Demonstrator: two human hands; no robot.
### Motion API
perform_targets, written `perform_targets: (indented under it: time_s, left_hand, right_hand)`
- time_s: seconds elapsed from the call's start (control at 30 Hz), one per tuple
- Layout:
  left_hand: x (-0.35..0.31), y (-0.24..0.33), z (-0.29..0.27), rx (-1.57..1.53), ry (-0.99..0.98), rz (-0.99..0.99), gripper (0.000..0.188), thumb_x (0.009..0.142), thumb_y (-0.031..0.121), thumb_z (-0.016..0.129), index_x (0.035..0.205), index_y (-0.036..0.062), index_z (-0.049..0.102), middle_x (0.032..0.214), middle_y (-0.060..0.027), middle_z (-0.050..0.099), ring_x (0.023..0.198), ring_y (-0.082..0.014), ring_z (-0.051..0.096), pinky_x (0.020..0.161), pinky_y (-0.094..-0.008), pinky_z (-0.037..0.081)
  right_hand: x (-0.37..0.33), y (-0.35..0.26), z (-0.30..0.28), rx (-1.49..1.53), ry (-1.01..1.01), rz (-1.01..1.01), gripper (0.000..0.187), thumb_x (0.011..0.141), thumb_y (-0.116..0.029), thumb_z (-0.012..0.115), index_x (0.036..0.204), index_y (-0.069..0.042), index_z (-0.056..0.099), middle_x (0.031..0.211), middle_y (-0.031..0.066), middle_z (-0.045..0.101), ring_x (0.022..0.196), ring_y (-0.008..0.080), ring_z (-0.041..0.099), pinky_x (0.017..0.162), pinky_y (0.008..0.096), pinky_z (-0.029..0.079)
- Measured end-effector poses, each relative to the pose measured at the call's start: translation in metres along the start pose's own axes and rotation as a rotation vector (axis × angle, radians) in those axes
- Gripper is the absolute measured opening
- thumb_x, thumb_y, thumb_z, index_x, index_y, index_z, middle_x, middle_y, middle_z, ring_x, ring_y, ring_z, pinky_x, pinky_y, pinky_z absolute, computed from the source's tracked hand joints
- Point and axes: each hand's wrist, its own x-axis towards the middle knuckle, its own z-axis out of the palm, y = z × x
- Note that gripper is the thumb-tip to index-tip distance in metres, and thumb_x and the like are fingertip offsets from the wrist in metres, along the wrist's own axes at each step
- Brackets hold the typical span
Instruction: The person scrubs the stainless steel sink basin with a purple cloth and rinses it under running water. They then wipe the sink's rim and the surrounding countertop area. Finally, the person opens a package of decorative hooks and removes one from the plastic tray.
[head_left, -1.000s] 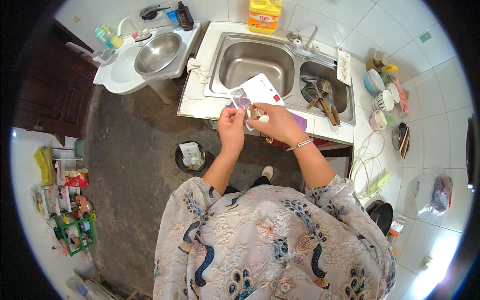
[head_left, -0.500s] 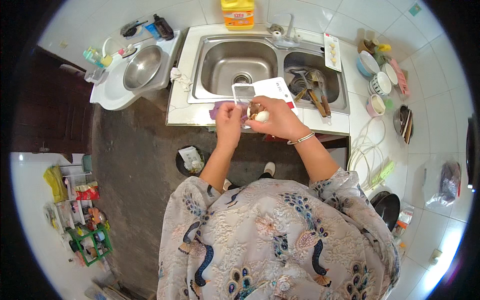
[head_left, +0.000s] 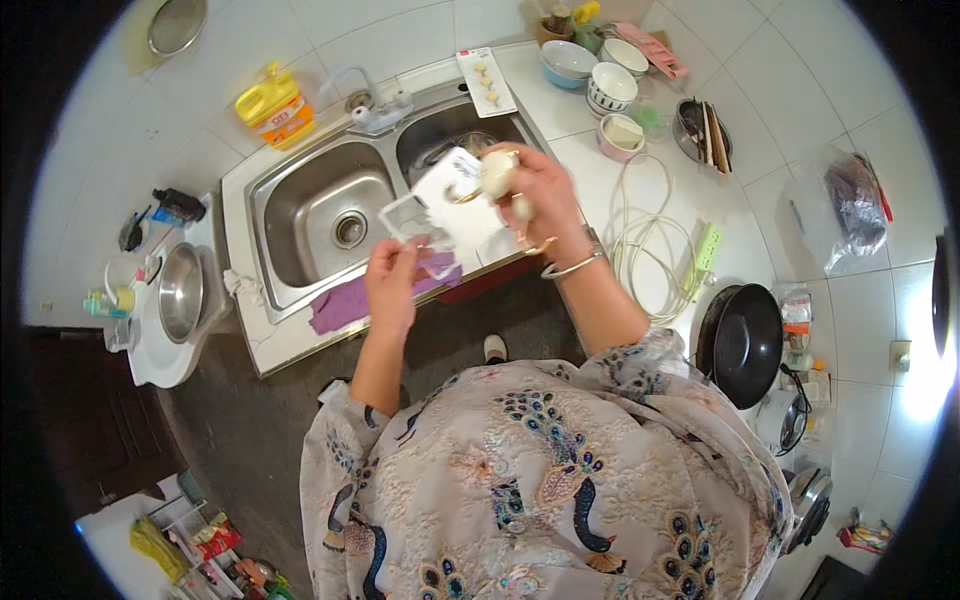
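Note:
My right hand (head_left: 545,195) is closed around several small white knob-like pieces (head_left: 498,172) with curved gold parts, which look like wall hooks. My left hand (head_left: 392,275) pinches the lower edge of a white card package (head_left: 440,190) with a clear plastic part. Blur hides the package's details and where it ends against my right fingers. Both hands are raised over the front edge of the sink counter. Beneath them a purple cloth (head_left: 345,303) lies along that edge.
A double steel sink (head_left: 320,205) has utensils in its right bowl. Behind it stand a yellow jug (head_left: 277,108) and the faucet (head_left: 375,112). A white card with small knobs (head_left: 487,82) lies beside stacked bowls (head_left: 612,85). To the right are a coiled cable (head_left: 640,240) and a black wok (head_left: 745,345).
My view has turned toward the right, so the sink now sits tilted on the left. My hands have drawn apart, the right one lifting the hooks up and to the right.

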Motion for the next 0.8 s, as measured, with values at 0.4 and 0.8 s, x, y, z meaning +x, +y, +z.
perform_targets:
  time_s: [0.4, 0.8]
  left_hand:
    - [0.064, -0.159, 0.149, -0.089, -0.299, -0.4, 0.006, 0.088, 0.006, 0.051, 0.086, 0.006, 0.045, 0.103, -0.0111, 0.061, 0.084, -0.018, 0.058, 0.073, -0.034, 0.049]
    - [0.052, -0.114, 0.199, -0.093, -0.149, -0.335, 0.016, 0.083, 0.013, 0.06, 0.08, 0.0033, 0.048, 0.073, -0.0052, 0.053, 0.061, -0.0156, 0.058, 0.044, -0.0256, 0.051]
  right_hand:
    - [-0.049, -0.041, -0.167, -0.169, 0.408, -0.061, 0.027, 0.088, -0.022, 0.048, 0.103, 0.0, 0.053, 0.083, 0.0097, 0.058, 0.047, 0.0088, 0.041, 0.042, 0.0197, 0.029]
    - [-0.096, 0.006, -0.241, 0.242, 0.496, 0.119, 0.025, 0.087, -0.024, 0.053, 0.092, 0.0, 0.054, 0.079, 0.0143, 0.059, 0.045, 0.0126, 0.04, 0.041, 0.0225, 0.032]
